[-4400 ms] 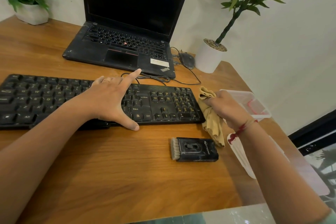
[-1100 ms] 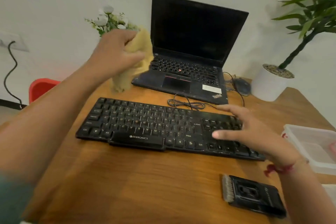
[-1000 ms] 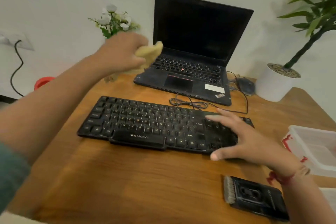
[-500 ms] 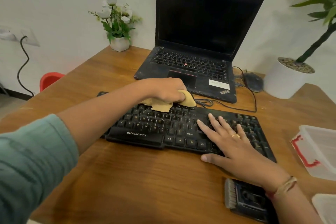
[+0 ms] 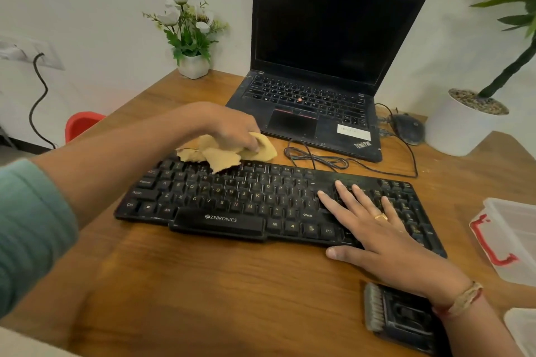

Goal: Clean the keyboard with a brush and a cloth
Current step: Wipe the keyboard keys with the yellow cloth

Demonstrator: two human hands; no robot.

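Observation:
A black keyboard (image 5: pixel 232 197) lies across the wooden desk (image 5: pixel 232 284). My left hand (image 5: pixel 232 127) grips a crumpled yellow cloth (image 5: pixel 220 153) and holds it on the keyboard's far left rows. My right hand (image 5: pixel 374 229) lies flat with straight, spread fingers on the keyboard's right part, the thumb at its front edge. A black brush (image 5: pixel 397 316) with pale bristles lies on the desk near the front edge, partly under my right wrist.
An open black laptop (image 5: pixel 313 95) stands behind the keyboard, with a coiled cable (image 5: pixel 316 156) and a mouse (image 5: pixel 406 127) beside it. A flower pot (image 5: pixel 193 65) sits at the back left, a white plant pot (image 5: pixel 461 124) at the back right, a clear box (image 5: pixel 510 238) at the right edge.
My left hand came down with the cloth from in front of the laptop onto the keyboard's far rows. My right hand settled flat on the keyboard's right side.

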